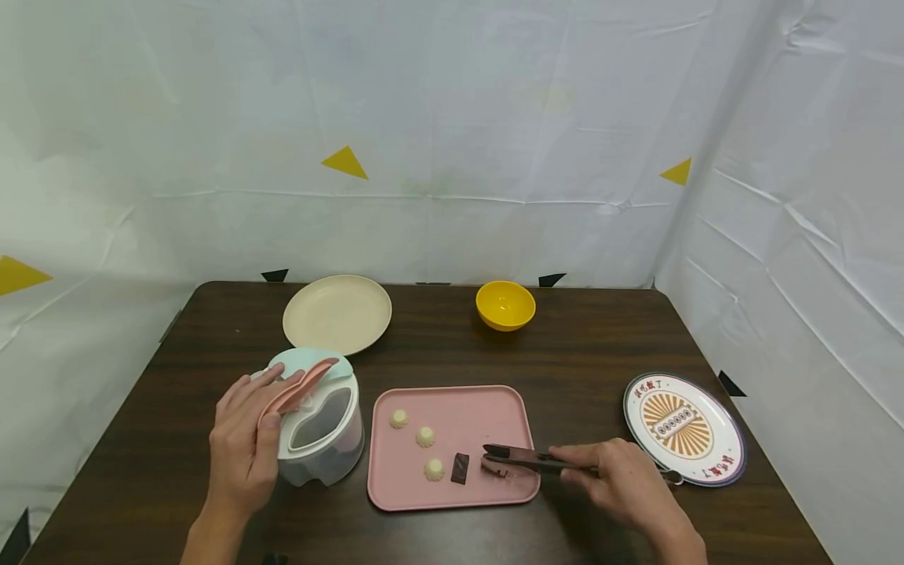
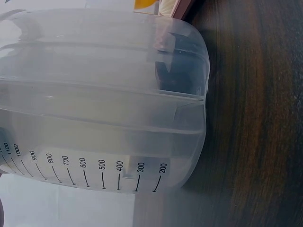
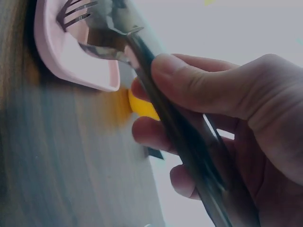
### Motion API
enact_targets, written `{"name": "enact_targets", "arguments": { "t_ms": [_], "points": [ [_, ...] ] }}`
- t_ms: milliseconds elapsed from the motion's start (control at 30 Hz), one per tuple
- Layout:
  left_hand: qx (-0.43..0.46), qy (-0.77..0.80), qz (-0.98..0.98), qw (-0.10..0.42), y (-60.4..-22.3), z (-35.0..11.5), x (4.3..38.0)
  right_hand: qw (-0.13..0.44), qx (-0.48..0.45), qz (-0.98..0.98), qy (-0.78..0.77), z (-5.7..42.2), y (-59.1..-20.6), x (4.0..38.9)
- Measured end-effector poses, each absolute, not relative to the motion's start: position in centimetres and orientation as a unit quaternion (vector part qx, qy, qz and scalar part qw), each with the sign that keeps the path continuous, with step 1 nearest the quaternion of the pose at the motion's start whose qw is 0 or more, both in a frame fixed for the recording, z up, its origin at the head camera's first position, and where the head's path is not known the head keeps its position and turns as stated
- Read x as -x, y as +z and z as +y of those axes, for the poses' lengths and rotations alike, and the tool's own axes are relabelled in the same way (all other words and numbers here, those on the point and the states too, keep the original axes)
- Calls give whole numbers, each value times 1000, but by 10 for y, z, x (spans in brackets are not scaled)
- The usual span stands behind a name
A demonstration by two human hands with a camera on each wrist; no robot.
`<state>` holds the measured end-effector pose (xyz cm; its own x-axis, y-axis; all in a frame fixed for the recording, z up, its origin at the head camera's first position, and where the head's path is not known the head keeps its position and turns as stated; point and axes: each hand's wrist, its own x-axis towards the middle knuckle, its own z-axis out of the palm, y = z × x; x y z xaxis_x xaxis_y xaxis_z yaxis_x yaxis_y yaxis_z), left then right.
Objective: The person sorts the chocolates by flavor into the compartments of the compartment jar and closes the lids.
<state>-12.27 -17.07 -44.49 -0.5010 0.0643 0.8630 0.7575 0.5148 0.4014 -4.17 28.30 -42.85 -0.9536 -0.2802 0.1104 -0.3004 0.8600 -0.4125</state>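
My left hand (image 1: 242, 435) is at the top of a round clear storage container (image 1: 328, 455), its thumb and fingers gripping the raised pink flap (image 1: 300, 390) of the lid. Measuring marks run along the container's wall (image 2: 102, 142) in the left wrist view. In my right hand (image 1: 625, 480) I hold dark metal tongs (image 3: 182, 137), thumb on one arm and fingers on the other. The tongs' prongs are apart over the right part of a pink tray (image 1: 452, 400). On the tray lie a dark brown rectangular piece (image 1: 460, 468) and several small cream-coloured fluted pieces (image 1: 425, 437).
A cream plate (image 1: 337, 314) lies behind the container. Toward the back edge of the dark wooden table (image 1: 586, 353) stands a yellow bowl (image 1: 505, 306). To the right is a white patterned plate (image 1: 713, 424), close to my right hand. White sheeting (image 1: 452, 118) surrounds the table.
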Motion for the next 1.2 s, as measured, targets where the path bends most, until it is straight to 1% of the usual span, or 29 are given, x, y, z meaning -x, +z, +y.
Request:
{"name": "enact_targets", "arguments": {
  "t_ms": [233,333,500,567,900,1033,1200],
  "points": [
    [272,-417,-759,420,-444,-171,122,63,-147,-956,244,278,-423,44],
    [272,-417,-758,422,-444,-171,122,100,-157,-946,264,274,-423,47],
    [271,-416,-759,422,-444,-171,122,180,-208,-915,295,263,-421,54],
    [271,-415,-759,423,-444,-171,122,197,-229,-900,313,258,-420,57],
    [270,-418,-764,411,-442,-171,122,227,-307,-828,410,213,-404,74],
    [270,-417,-765,409,-442,-172,122,234,-346,-800,429,190,-399,82],
    [269,-416,-768,406,-442,-172,122,249,-374,-783,430,165,-398,91]
  ]
}}
